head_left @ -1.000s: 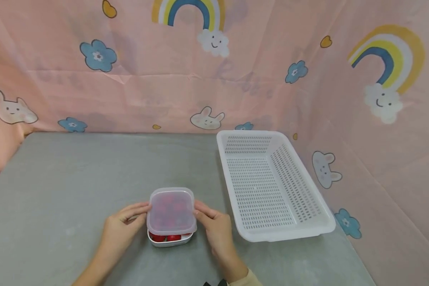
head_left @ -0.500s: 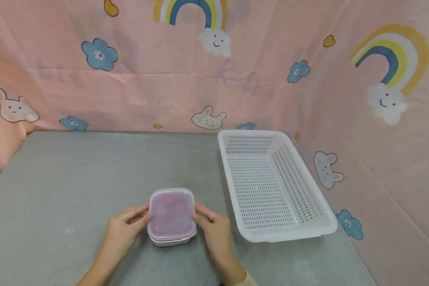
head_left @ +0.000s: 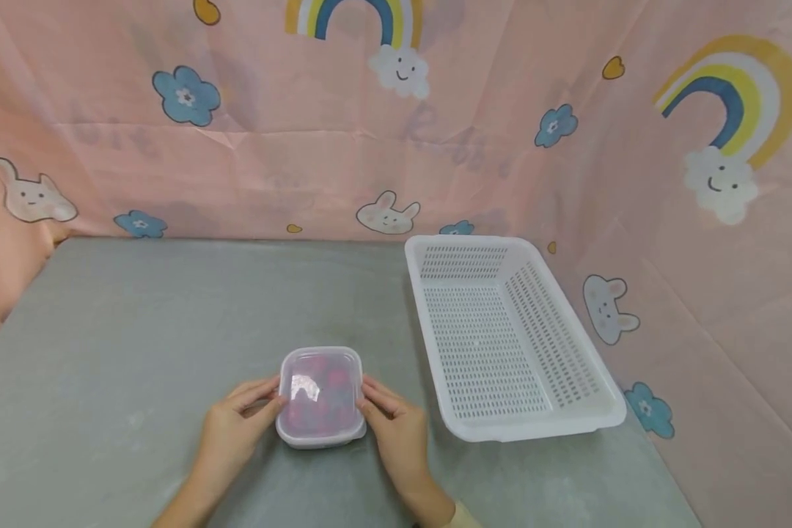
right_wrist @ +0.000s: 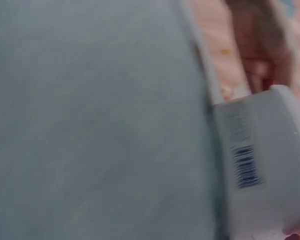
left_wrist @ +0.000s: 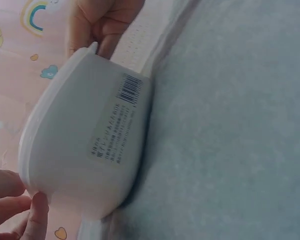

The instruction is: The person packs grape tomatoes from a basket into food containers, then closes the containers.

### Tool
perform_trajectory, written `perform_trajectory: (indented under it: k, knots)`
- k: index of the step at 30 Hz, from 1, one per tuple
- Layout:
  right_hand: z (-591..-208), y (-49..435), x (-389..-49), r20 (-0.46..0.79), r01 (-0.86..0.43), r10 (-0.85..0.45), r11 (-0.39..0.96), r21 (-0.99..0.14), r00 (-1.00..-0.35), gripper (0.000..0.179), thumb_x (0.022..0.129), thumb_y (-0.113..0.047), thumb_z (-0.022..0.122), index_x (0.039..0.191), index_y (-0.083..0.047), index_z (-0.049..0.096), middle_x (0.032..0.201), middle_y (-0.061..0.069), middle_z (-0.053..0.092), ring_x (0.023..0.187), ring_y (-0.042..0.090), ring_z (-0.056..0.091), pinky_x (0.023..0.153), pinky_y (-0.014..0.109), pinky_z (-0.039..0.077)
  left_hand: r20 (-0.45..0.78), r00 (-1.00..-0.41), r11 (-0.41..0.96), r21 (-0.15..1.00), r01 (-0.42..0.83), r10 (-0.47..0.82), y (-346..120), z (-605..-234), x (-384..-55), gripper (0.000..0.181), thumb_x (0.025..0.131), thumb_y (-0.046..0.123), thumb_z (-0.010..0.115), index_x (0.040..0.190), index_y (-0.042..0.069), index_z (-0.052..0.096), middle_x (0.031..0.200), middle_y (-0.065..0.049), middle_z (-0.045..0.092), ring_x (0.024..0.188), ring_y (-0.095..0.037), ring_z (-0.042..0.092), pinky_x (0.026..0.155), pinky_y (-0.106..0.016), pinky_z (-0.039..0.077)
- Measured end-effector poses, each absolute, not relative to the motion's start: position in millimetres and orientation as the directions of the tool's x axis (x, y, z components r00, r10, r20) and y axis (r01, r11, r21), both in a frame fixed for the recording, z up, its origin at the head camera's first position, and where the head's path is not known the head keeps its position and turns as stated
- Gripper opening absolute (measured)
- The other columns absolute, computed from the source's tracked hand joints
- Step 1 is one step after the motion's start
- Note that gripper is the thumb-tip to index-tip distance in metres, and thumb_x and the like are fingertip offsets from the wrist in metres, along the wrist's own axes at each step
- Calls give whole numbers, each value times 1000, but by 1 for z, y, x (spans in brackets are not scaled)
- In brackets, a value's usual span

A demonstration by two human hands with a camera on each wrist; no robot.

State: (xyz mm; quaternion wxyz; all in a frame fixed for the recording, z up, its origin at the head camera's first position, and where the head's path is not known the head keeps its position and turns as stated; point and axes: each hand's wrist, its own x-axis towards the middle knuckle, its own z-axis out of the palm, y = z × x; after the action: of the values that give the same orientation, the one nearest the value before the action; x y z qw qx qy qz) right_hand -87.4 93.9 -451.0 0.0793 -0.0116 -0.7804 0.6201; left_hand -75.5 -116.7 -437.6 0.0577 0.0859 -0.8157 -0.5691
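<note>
A square white food container (left_wrist: 65,130) stands on the grey-covered table, a printed barcode label on its side. Its translucent lid (head_left: 323,411) covers the top, and red shapes show blurred through it. At the lid's left edge, my left hand (head_left: 229,433) pinches with its thumb on top and fingers along the side. My right hand (head_left: 399,440) grips the opposite edge in much the same way. The left wrist view shows the lid's rim close along the container's top, with the left fingertips (left_wrist: 37,215) right at the corner.
A large white perforated basket (head_left: 445,389) stands to the right of the container. Pink printed cloth (head_left: 270,169) hangs behind and along the right side. Grey cloth (head_left: 138,330) covers the table.
The lid has come down over the container; the gap at the front, where red fruit showed, is gone. Both hands still hold its edges and have shifted only slightly.
</note>
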Motion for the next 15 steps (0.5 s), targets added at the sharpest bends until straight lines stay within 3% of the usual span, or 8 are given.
perform_trajectory:
  k: [4,11,15]
  knots:
    - [-453,96,-86,184,-148,97,295,-944,-978,21,82,-5,78,102,2,76,115,12,74,112,28,68,89,17,53,-3,-981,337,939,-70,-194,-114,-440,-77,35,85,7,77,119,-1,70,113,-15,71,88,10,61,78,-8,52]
    - [-448,97,-73,0,3,96,35,-999,-995,39,77,-2,81,112,10,69,125,21,67,117,23,65,91,20,53,-103,-970,191,971,-146,-220,-114,-442,-65,48,78,8,84,122,-2,69,115,-15,67,87,7,64,77,-11,54]
    - [-447,94,-67,-2,2,125,0,-1000,-992,39,76,-1,82,112,9,70,123,21,68,113,19,67,90,22,53,-73,-978,248,961,-122,-197,-114,-444,-60,53,76,10,84,125,-2,67,123,-16,64,88,3,67,80,-12,55]
